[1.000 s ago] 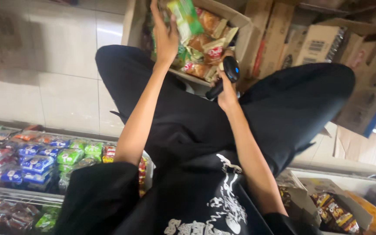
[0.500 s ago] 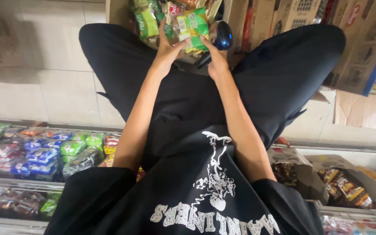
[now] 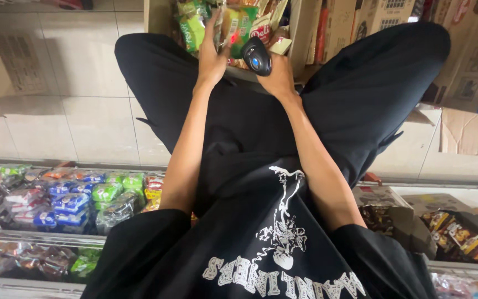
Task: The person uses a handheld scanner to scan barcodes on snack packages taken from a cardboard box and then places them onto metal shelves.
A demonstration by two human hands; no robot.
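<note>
Now we have drawn the snack packet (image 3: 238, 25) up out of the cardboard box (image 3: 300, 33), left hand (image 3: 212, 55) fingers clamped on it, right hand (image 3: 272, 75) fingers wrapped around the black scanner (image 3: 256, 56) just beside it.

Loose black short-sleeved cotton T-shirt (image 3: 261, 249), white drawn figure and white block lettering on chest; below shirt hem, black fabric trousers (image 3: 239, 116); forearms bare.

This is a small grocery shop. At eight o'clock, wire shelf racks (image 3: 6, 238) carry rows of colourful wrapped snack packets (image 3: 70, 202), while stacked brown cardboard cartons (image 3: 466, 61) sit at two o'clock on the pale tiled floor (image 3: 56, 111).
</note>
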